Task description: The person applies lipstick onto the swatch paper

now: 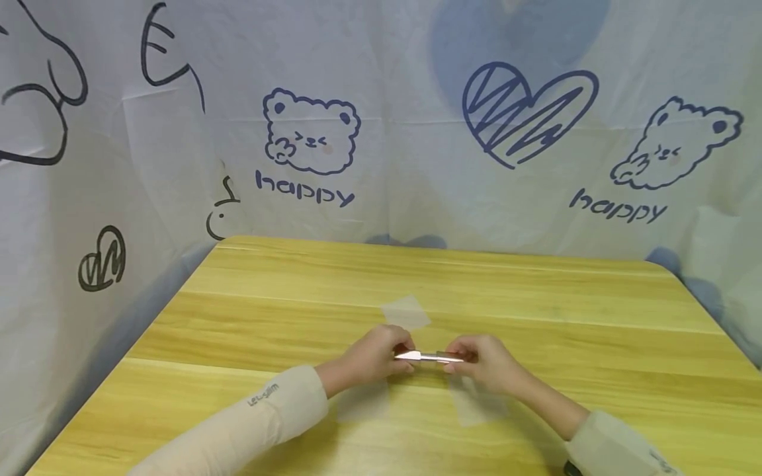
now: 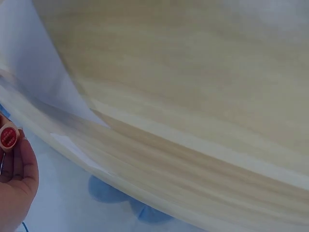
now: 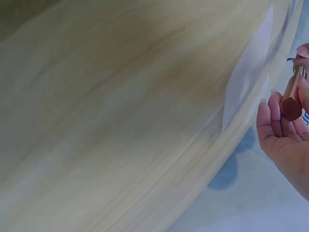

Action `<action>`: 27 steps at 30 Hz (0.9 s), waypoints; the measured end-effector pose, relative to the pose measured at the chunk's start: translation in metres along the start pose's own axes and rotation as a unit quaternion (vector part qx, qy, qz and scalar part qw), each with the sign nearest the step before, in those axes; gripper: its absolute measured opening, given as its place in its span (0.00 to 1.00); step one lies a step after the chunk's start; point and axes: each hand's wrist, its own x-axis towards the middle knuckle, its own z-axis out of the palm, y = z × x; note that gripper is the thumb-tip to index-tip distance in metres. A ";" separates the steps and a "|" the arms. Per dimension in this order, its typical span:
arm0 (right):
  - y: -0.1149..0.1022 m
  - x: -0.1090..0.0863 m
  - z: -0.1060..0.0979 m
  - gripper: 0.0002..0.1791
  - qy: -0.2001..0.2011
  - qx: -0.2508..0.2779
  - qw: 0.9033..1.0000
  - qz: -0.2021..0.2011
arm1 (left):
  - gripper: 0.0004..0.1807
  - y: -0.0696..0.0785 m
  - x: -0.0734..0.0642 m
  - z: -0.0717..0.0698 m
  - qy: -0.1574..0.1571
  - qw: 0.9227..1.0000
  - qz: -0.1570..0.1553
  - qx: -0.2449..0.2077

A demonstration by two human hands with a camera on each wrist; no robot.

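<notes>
Between my two hands, level above the table, is a slim, shiny lipstick tube (image 1: 427, 356) with a narrower metallic band at its middle. My left hand (image 1: 370, 357) pinches its left end between thumb and fingers. On the right, my right hand (image 1: 487, 362) grips the other end in the same way. The left wrist view shows a round red label with small print on the tube's end (image 2: 8, 137). A faceted, reddish-brown end (image 3: 291, 108) faces the camera in the right wrist view. My fingers cover much of both ends.
Pale paper pieces lie on the yellow wood-grain table (image 1: 250, 311): a far square (image 1: 406, 312), a left sheet (image 1: 363, 400) under my left hand, and a right sheet (image 1: 477, 403) under my right. White cloth with drawings (image 1: 411, 178) hangs behind the table.
</notes>
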 end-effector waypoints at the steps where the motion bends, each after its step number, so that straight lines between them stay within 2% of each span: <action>1: 0.001 0.000 -0.001 0.11 0.003 0.003 1.000 0.002 | 0.10 -0.001 -0.001 -0.001 0.002 1.000 0.001 -0.001; 7: 0.005 -0.003 -0.007 0.19 0.015 -0.008 1.000 0.014 | 0.11 -0.007 -0.003 -0.003 0.015 1.000 0.004 0.001; 16: 0.010 0.002 -0.012 0.13 0.059 0.006 0.996 0.069 | 0.11 -0.012 -0.008 -0.002 0.035 0.998 -0.003 -0.042; 21: 0.017 0.006 -0.013 0.17 0.087 0.009 0.994 0.064 | 0.10 -0.012 -0.010 0.000 0.036 0.998 -0.012 -0.048; 27: 0.022 0.014 -0.014 0.14 0.111 0.047 0.987 0.105 | 0.10 -0.012 -0.013 0.002 0.039 0.996 -0.022 -0.071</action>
